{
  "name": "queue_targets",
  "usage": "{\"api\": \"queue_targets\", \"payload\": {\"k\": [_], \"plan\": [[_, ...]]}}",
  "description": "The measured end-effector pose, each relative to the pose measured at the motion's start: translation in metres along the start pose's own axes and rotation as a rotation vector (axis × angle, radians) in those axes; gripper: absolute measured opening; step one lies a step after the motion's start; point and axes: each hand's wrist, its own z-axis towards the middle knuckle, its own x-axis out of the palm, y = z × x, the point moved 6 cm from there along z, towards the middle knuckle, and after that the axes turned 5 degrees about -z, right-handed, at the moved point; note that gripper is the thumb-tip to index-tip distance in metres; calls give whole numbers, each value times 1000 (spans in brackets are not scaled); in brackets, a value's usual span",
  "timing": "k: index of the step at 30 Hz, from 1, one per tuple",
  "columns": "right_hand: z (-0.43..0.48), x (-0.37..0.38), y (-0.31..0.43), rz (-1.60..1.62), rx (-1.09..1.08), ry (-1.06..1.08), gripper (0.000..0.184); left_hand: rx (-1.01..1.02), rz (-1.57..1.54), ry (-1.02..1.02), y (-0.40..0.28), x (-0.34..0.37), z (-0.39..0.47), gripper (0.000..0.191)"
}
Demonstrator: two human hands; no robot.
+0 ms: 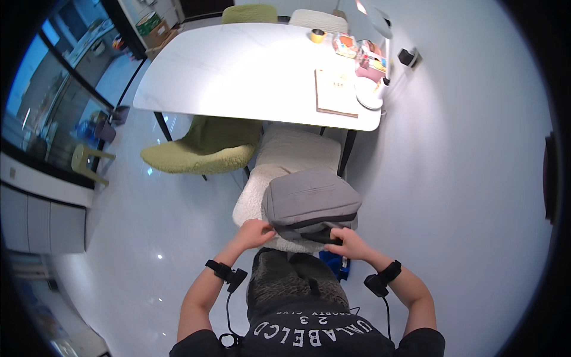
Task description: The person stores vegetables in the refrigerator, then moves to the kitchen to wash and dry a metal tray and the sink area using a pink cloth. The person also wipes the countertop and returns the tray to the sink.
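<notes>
A grey fabric bag with a dark zip line along its near side rests on a cream fleece-covered chair in front of me. My right hand is closed around a black strap or edge at the bag's near right side. At the near left corner, my left hand has its fingers curled against the fabric and seems to pinch it; the exact hold is partly hidden. What the bag contains cannot be seen. Both wrists wear black bands with small cabled devices.
Beyond the chair stands a white table bearing a book, a desk lamp, a yellow cup and packaged snacks. A green chair is at left, a wall at right. Something blue lies below the seat.
</notes>
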Motion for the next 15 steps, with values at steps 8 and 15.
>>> {"api": "queue_targets", "payload": {"k": [8,15], "plan": [[34,-45,-16,-4,51,-271,36,-176,-62,154,-5,-22,58,59],[21,-52,-13,172,25,-363,23,-8,46,-78,-4,-41,70,70]]}}
